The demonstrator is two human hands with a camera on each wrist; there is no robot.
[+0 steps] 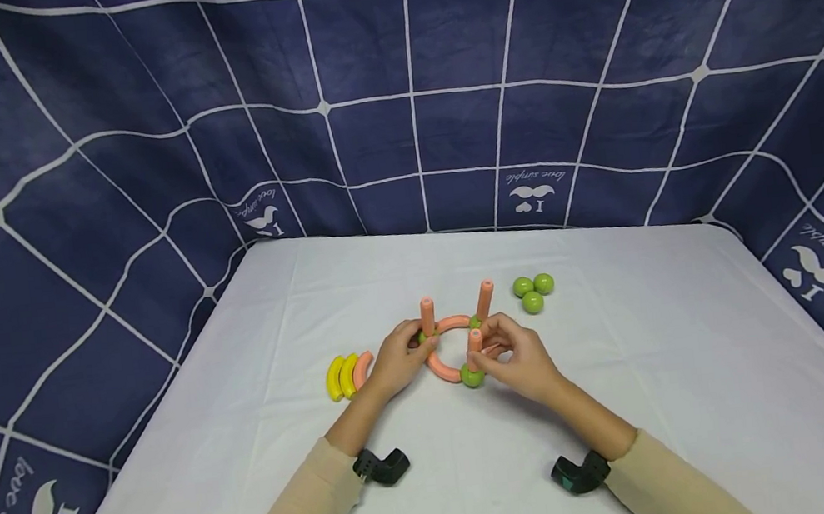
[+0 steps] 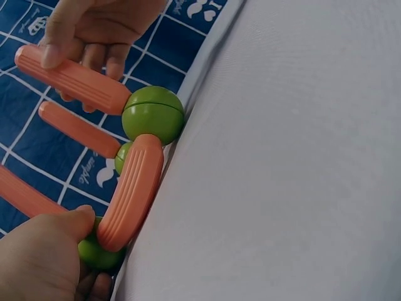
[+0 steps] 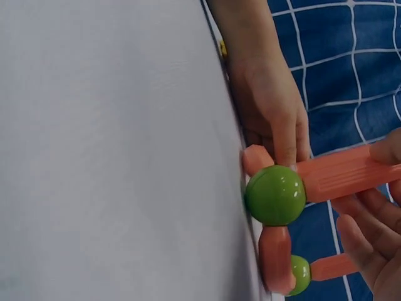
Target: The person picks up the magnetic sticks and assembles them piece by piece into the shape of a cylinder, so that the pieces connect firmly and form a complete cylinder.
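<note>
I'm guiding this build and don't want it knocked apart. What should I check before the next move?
1. Front rod held: ok, pinched by the right hand.
2. Front rod touching the front green ball: ok.
3. Front rod pushed fully into that ball: cannot tell; the joint's inside is hidden.
4. Frame steadied: ok, the left hand grips the left green ball.
5. Left rod and back rod standing up: ok.
6. Loose green balls apart from the frame: ok, beyond the right hand.

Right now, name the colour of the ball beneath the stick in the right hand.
Green; the ball shows best in the left wrist view.
</note>
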